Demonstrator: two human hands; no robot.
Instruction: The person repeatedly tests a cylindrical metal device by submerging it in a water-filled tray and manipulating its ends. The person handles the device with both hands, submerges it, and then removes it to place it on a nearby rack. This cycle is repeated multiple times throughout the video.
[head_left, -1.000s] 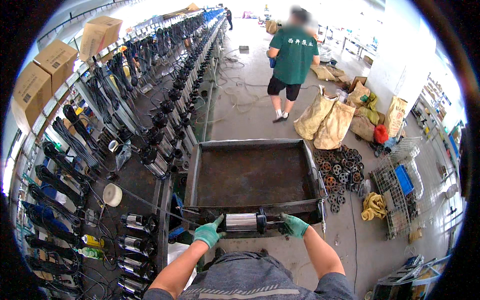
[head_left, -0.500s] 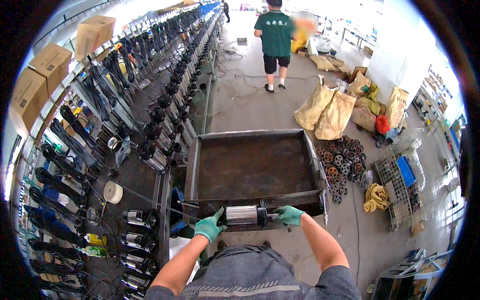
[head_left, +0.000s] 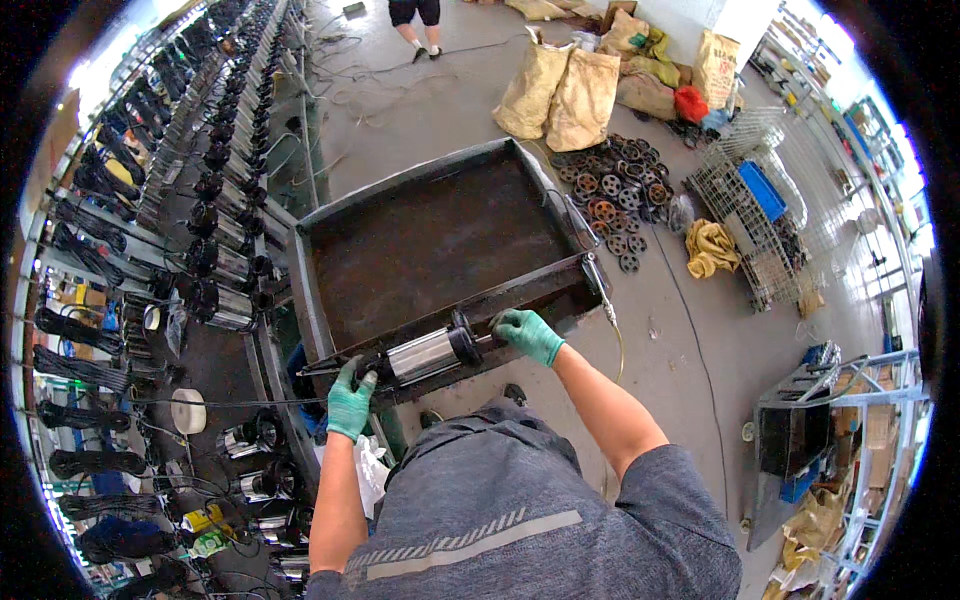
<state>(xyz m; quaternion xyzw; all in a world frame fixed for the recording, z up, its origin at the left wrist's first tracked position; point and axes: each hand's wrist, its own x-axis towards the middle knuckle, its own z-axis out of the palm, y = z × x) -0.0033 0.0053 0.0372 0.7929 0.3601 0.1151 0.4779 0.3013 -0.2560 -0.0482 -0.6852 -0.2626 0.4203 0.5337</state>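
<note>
A pump motor (head_left: 425, 355), a silver cylinder with black end caps, lies along the near ledge of a dark metal tank (head_left: 400, 240), its right end tilted farther from me. My left hand (head_left: 349, 405), in a green glove, is closed round the black left end. My right hand (head_left: 530, 336), gloved alike, is closed at the thin metal shaft sticking out of the right end; its fingertips partly hide the shaft. A black cable (head_left: 250, 403) runs leftward from near my left hand.
More silver motors (head_left: 225, 305) with black ends stand in rows on the left, coiled black cables (head_left: 80, 365) beyond them. Right of the tank lie spoked wheels (head_left: 615, 190), woven sacks (head_left: 580, 100) and a wire cage (head_left: 745, 215). A person's legs (head_left: 415, 25) show at the far end.
The view has swung, so the tank and motor now appear slanted. My left fingers, earlier stretched out beside the motor, have closed on its left end. The walking person shows higher in view.
</note>
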